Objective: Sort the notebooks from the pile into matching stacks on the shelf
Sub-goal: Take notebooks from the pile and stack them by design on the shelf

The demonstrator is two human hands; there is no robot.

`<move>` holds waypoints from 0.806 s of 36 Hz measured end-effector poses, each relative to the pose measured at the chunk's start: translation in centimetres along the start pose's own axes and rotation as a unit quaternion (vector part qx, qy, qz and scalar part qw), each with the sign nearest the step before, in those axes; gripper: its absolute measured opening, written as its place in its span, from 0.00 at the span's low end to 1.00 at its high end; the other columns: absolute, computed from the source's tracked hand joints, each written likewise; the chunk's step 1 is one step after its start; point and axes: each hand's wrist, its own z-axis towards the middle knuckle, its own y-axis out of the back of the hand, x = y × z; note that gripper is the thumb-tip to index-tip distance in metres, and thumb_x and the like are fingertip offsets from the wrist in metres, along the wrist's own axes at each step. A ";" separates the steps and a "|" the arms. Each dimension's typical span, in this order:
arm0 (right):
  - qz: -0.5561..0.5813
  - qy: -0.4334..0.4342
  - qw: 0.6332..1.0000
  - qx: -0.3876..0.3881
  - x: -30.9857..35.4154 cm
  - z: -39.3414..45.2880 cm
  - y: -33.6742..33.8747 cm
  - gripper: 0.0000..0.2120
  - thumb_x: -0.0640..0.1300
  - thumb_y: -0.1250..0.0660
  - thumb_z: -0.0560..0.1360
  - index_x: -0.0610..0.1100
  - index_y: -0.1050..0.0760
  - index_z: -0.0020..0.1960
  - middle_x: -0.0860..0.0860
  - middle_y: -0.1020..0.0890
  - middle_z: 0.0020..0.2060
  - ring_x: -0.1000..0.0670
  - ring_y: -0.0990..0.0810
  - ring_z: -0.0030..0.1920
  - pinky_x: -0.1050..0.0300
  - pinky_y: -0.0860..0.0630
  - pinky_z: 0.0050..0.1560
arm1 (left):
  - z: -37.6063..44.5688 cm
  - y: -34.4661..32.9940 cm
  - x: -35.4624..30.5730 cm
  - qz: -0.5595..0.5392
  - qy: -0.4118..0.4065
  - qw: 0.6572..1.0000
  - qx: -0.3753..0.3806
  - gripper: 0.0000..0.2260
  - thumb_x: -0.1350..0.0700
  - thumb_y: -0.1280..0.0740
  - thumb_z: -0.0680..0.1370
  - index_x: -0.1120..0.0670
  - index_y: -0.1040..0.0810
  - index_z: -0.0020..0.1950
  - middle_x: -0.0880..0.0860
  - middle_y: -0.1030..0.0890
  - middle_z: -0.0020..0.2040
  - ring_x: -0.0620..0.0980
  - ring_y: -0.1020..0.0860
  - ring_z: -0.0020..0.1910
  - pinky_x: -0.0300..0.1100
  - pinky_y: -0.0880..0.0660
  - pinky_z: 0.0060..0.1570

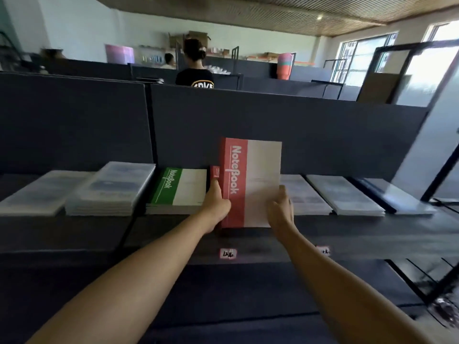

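Observation:
A red-and-white notebook (250,180) stands tilted up over the dark shelf (173,234), its lower edge near the shelf's front. My left hand (216,204) grips its red spine side and my right hand (280,207) holds its lower right edge. A sliver of another red notebook (214,172) shows behind my left fingers. To the left lies a stack of green-and-white notebooks (178,192).
Stacks of pale blue-grey notebooks lie at the far left (44,192), left (111,189) and right (345,194), (305,194), (397,197). A dark back panel (273,125) rises behind the shelf. A white label (228,253) sits on the shelf's front edge. A person (195,68) stands beyond.

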 end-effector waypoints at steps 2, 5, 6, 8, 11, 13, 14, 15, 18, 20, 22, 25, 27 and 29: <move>0.009 -0.002 1.000 -0.011 0.9 0.9 -0.2 0.15 0.35 0.46 0.74 0.46 0.37 0.60 0.49 0.26 0.46 0.46 0.26 0.45 0.47 0.22 0.42 | 0.9 0.4 -1.3 -0.012 -0.008 1.000 -0.011 0.32 0.70 0.43 0.79 0.51 0.50 0.78 0.55 0.30 0.69 0.49 0.29 0.61 0.41 0.30 0.56; -0.014 -0.031 0.999 0.005 2.3 2.8 -0.4 0.17 0.36 0.45 0.78 0.44 0.39 0.66 0.49 0.28 0.54 0.44 0.25 0.54 0.48 0.24 0.49 | 2.4 0.9 -3.0 0.003 0.007 1.000 -0.029 0.33 0.69 0.41 0.79 0.51 0.52 0.79 0.54 0.31 0.69 0.52 0.29 0.64 0.44 0.29 0.56; -0.037 -0.040 0.998 0.017 2.7 3.4 -0.5 0.18 0.36 0.45 0.78 0.43 0.39 0.67 0.47 0.27 0.57 0.43 0.25 0.56 0.49 0.24 0.50 | 3.1 1.1 -3.1 0.027 0.014 0.999 -0.035 0.30 0.69 0.41 0.79 0.53 0.47 0.78 0.54 0.29 0.66 0.52 0.28 0.61 0.44 0.27 0.54; -0.086 -0.045 0.995 0.035 3.0 4.5 -0.7 0.18 0.35 0.44 0.77 0.41 0.38 0.67 0.43 0.26 0.61 0.42 0.25 0.58 0.52 0.25 0.48 | 4.1 1.2 -3.0 0.072 0.032 0.996 -0.038 0.23 0.70 0.41 0.78 0.57 0.36 0.72 0.55 0.26 0.59 0.53 0.26 0.55 0.44 0.25 0.52; -0.159 -0.032 0.986 0.049 3.1 5.8 -1.1 0.20 0.35 0.43 0.77 0.41 0.38 0.69 0.43 0.27 0.62 0.43 0.25 0.59 0.54 0.25 0.47 | 5.3 1.2 -2.3 0.114 0.060 0.991 -0.025 0.20 0.68 0.40 0.77 0.58 0.30 0.69 0.57 0.24 0.59 0.56 0.24 0.57 0.47 0.24 0.56; -0.201 -0.022 0.978 0.054 3.1 6.5 -1.4 0.20 0.35 0.42 0.77 0.42 0.36 0.69 0.43 0.27 0.64 0.43 0.25 0.59 0.53 0.23 0.53 | 6.2 1.2 -1.8 0.134 0.063 0.989 -0.024 0.19 0.67 0.39 0.78 0.57 0.29 0.68 0.57 0.23 0.60 0.56 0.24 0.57 0.46 0.24 0.55; -0.221 -0.021 0.973 0.058 3.0 6.8 -1.6 0.20 0.35 0.42 0.78 0.42 0.35 0.70 0.43 0.27 0.64 0.43 0.24 0.59 0.53 0.23 0.54 | 6.7 1.2 -1.6 0.140 0.065 0.988 -0.022 0.18 0.66 0.39 0.78 0.57 0.29 0.68 0.57 0.23 0.59 0.56 0.24 0.55 0.46 0.25 0.54; -0.241 -0.024 0.968 0.062 3.0 7.1 -1.8 0.20 0.36 0.41 0.78 0.42 0.35 0.70 0.43 0.27 0.64 0.43 0.24 0.59 0.55 0.24 0.53 | 7.1 1.1 -1.3 0.146 0.067 0.987 -0.021 0.17 0.66 0.39 0.78 0.57 0.27 0.66 0.57 0.22 0.58 0.55 0.24 0.53 0.45 0.25 0.52; -0.288 -0.022 0.955 0.068 2.5 8.0 -2.2 0.19 0.37 0.41 0.79 0.43 0.33 0.70 0.43 0.26 0.64 0.45 0.23 0.58 0.57 0.25 0.49 | 8.5 1.0 -0.7 0.173 0.068 0.982 -0.020 0.13 0.65 0.39 0.78 0.59 0.24 0.61 0.57 0.21 0.55 0.54 0.25 0.48 0.44 0.26 0.48; -0.299 -0.018 0.951 0.072 2.2 8.4 -2.5 0.18 0.37 0.41 0.79 0.42 0.32 0.69 0.44 0.25 0.62 0.46 0.23 0.55 0.59 0.27 0.46 | 9.1 0.8 -0.2 0.197 0.073 0.978 -0.016 0.13 0.64 0.38 0.78 0.59 0.24 0.62 0.57 0.22 0.57 0.55 0.24 0.51 0.45 0.25 0.51; -0.308 -0.019 0.948 0.082 1.7 8.7 -2.9 0.17 0.37 0.41 0.79 0.42 0.30 0.67 0.43 0.24 0.60 0.48 0.25 0.49 0.60 0.29 0.43 | 9.6 0.6 0.4 0.249 0.075 0.965 -0.018 0.16 0.62 0.37 0.78 0.58 0.25 0.66 0.58 0.24 0.62 0.58 0.26 0.60 0.48 0.25 0.57; -0.313 -0.021 0.946 0.084 1.1 8.9 -3.4 0.16 0.39 0.40 0.78 0.41 0.29 0.66 0.43 0.24 0.59 0.48 0.25 0.49 0.59 0.28 0.42 | 10.0 0.4 0.9 0.327 0.070 0.942 -0.018 0.20 0.58 0.38 0.78 0.55 0.30 0.71 0.57 0.31 0.68 0.58 0.37 0.68 0.49 0.30 0.61; -0.321 -0.017 0.943 0.085 0.8 9.0 -3.6 0.16 0.39 0.40 0.78 0.41 0.28 0.65 0.43 0.25 0.60 0.46 0.25 0.55 0.58 0.27 0.46 | 10.2 0.3 1.1 0.330 0.073 0.941 -0.017 0.21 0.57 0.39 0.79 0.55 0.31 0.72 0.57 0.34 0.69 0.58 0.38 0.69 0.49 0.33 0.62; -0.336 -0.011 0.938 0.089 0.8 9.1 -3.9 0.18 0.39 0.40 0.77 0.42 0.28 0.66 0.43 0.26 0.62 0.44 0.29 0.61 0.55 0.28 0.54 | 10.5 0.0 1.4 0.281 0.085 0.956 -0.015 0.19 0.58 0.40 0.79 0.56 0.31 0.71 0.58 0.32 0.68 0.58 0.34 0.66 0.48 0.31 0.63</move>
